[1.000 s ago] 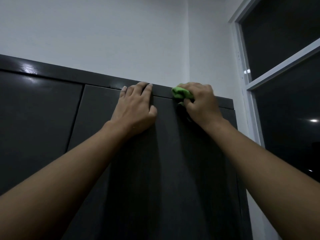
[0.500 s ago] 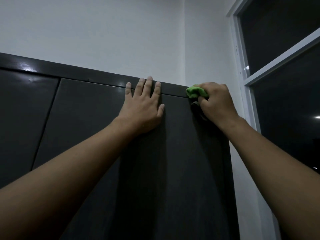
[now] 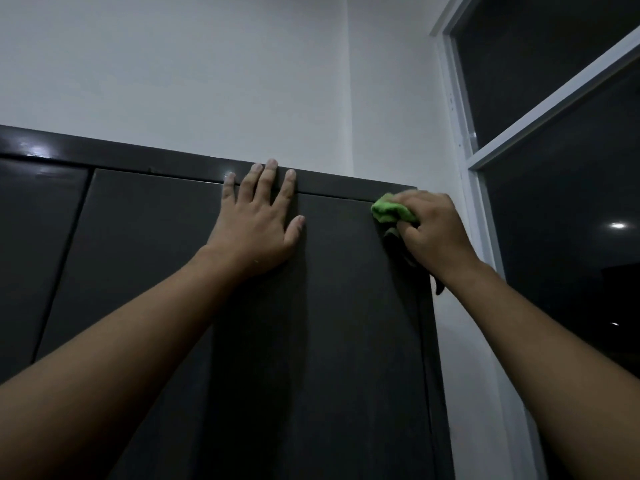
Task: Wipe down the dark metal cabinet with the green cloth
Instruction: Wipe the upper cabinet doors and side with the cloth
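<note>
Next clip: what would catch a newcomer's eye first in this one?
The bright green cloth stands out most, bunched in the right hand and pressed against the top right corner of the dark cabinet. Next comes the left hand, laid flat with spread fingers on the cabinet door, its fingertips reaching over the top rim. To the right, a white-framed window shows dark panes with small light reflections.
</note>
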Action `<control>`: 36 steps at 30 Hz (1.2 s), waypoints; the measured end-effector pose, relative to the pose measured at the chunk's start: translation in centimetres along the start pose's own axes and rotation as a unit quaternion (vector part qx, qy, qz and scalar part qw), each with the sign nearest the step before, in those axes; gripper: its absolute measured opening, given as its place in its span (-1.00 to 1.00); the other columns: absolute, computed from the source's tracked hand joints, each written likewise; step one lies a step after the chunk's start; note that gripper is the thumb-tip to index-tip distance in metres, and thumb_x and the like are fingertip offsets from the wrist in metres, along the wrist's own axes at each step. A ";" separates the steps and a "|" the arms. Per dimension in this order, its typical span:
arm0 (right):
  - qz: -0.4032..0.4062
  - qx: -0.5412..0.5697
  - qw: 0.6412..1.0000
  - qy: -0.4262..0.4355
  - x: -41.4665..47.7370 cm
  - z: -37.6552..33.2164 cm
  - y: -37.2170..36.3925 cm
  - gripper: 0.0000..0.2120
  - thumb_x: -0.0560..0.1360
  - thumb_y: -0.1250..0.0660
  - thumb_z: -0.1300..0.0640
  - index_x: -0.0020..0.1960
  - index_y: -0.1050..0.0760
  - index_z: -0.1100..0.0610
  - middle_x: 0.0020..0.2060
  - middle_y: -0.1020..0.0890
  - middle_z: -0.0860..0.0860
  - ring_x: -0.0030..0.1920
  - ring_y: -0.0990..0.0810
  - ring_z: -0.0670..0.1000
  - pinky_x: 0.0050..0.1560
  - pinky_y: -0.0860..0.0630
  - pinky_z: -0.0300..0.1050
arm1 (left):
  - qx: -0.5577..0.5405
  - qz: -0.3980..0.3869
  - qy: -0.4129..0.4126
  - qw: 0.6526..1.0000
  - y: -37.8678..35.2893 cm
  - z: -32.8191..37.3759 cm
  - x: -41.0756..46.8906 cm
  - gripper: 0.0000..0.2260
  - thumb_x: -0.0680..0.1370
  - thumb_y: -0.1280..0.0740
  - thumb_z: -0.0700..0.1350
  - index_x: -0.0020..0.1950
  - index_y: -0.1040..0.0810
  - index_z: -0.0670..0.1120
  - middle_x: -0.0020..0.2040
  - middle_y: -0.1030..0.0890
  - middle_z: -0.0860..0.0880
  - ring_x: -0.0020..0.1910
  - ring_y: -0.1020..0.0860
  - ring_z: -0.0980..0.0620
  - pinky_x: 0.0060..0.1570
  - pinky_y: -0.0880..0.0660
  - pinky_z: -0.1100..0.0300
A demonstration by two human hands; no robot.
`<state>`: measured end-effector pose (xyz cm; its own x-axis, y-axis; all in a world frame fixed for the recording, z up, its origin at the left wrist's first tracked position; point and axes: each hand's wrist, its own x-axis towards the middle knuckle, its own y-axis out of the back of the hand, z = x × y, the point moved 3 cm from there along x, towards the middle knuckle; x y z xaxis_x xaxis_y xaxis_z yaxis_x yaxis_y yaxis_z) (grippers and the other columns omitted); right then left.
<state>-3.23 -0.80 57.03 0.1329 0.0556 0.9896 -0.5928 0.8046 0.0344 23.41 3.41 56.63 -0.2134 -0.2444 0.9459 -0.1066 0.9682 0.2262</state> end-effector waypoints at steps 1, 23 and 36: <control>0.014 -0.001 1.000 -0.020 0.7 0.5 0.2 -0.56 0.41 -0.21 0.15 0.23 -0.62 0.00 0.16 -0.66 -0.05 0.19 -0.55 0.15 0.23 -0.49 0.08 | -0.001 0.001 -0.001 1.000 0.1 -0.1 0.1 -0.36 0.61 0.07 0.24 0.61 0.17 0.01 0.61 0.14 -0.12 0.58 0.17 -0.09 0.50 0.18 -0.20; 0.025 0.042 0.998 -0.042 -1.5 2.4 -0.2 -0.55 0.41 -0.26 0.32 0.26 -0.60 0.09 0.21 -0.64 0.02 0.25 -0.53 0.14 0.34 -0.35 -0.07 | -0.014 0.017 0.013 1.000 0.0 -0.2 0.2 -0.36 0.59 0.01 0.28 0.61 0.09 0.08 0.60 0.05 -0.12 0.57 0.10 -0.09 0.51 0.19 -0.14; 0.044 -0.006 0.992 -0.114 -0.5 2.6 -0.4 -0.56 0.52 -0.25 0.31 0.36 -0.52 0.07 0.28 -0.54 0.01 0.25 -0.42 0.15 0.13 -0.37 -0.07 | -0.011 0.015 0.017 1.000 0.0 -0.1 0.3 -0.35 0.59 0.00 0.27 0.61 0.09 0.08 0.60 0.05 -0.12 0.57 0.09 -0.10 0.52 0.17 -0.15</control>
<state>-5.08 -2.67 56.92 -0.1037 -0.0083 0.9946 -0.5852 0.8091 -0.0543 23.45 3.30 56.91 -0.1828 -0.2143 0.9595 -0.0790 0.9760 0.2029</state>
